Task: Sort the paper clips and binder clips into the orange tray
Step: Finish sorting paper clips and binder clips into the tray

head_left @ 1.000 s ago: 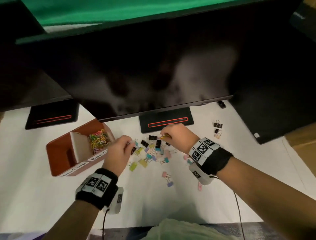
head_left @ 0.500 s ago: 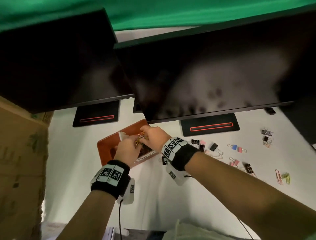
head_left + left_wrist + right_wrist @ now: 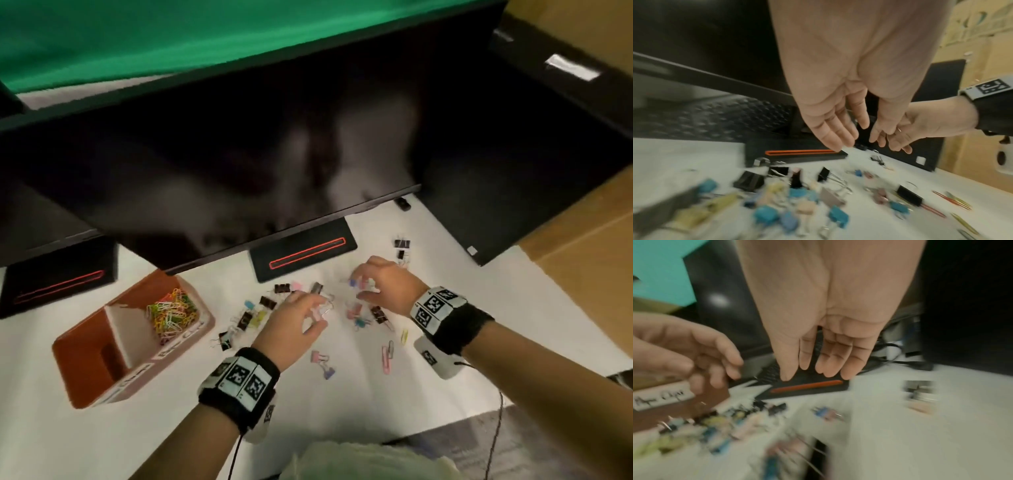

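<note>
Left hand [image 3: 293, 325] and right hand [image 3: 383, 286] hover over scattered binder clips [image 3: 267, 303] on the white worktop [image 3: 376, 404], fingers loosely spread, holding nothing. Orange tray [image 3: 85, 383] sits left; its far compartment holds coloured paper clips [image 3: 171, 313].

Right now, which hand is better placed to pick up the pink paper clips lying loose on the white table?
Right. The right hand hovers open nearer the pink paper clips, which lie just below its wrist. The left hand is farther away, over the binder clips.
</note>
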{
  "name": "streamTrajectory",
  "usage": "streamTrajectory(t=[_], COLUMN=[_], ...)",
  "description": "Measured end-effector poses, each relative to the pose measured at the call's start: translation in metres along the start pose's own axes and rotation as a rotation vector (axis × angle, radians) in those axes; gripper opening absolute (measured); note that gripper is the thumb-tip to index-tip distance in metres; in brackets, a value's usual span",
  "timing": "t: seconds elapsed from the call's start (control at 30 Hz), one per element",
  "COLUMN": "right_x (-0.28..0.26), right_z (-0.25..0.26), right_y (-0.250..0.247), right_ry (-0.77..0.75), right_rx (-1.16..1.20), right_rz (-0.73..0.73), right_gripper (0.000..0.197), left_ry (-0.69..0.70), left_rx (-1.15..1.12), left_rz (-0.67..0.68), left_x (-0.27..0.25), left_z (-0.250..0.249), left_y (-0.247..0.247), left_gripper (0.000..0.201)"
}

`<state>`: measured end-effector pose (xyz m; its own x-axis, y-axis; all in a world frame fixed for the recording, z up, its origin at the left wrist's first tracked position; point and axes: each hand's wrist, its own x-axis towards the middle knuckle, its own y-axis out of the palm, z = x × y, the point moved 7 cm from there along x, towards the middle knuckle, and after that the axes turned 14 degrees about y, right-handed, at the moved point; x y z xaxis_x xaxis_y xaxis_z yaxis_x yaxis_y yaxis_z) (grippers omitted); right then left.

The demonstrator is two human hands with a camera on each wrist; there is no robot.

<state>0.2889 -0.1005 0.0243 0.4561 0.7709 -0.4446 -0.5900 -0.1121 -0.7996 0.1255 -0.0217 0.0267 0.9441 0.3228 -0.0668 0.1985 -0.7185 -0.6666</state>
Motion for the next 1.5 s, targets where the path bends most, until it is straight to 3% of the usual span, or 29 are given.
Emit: streamTrajectory(t=[0.13,0.33,0.57,0.83,1.0,1.13,1.27,1.37,1.5], right_x=[-0.014,-0.026,-0.016,0.004,0.011,0.012,0.013,0.011,0.011], right_z=[-0.101,-0.155,-0.15,-0.125,-0.112,-0.109,-0.109,-0.111,-0.115], right_y=[0.002,0.014,0.022,0.034,0.037,0.038,0.039,0.037,0.036], right_ry=[0.179,0.106,-0.035,-0.117,-0.182,-0.182,-0.166,-0.163,-0.144], right_rx=[-0.166,-0.144,-0.05,0.001,-0.001,0.005,-0.028,-0.037,-0.01], right_rz=[0.154,0.28,0.286,0.262,0.258,0.287,0.288,0.258,0.245], right_gripper=[0.05,0.056,0.038,0.015,0.008,0.017,0.016,0.015,0.012], left_ry=[0.035,-0.079,-0.085,-0.124,-0.158,-0.055,0.029,-0.009,-0.094], left_rx=[0.048,0.153,0.258,0.032,0.159,0.265,0.358,0.421,0.475], left_rz=[0.092,0.187,0.137,-0.199,-0.111,-0.09,0.106,0.19,0.186], left_x=[0.04,0.075,0.088,0.071,0.049,0.046,0.054,0.059,0.064], left_z=[-0.028,-0.027,-0.022,-0.019,0.0,-0.008,-0.023,-0.021,-0.011], left_y=[0.057,0.108,0.117,0.052,0.043,0.054,0.088,0.107,0.112], left_gripper=[0.042,0.049,0.033,0.03,0.028,0.029,0.028,0.028,0.019])
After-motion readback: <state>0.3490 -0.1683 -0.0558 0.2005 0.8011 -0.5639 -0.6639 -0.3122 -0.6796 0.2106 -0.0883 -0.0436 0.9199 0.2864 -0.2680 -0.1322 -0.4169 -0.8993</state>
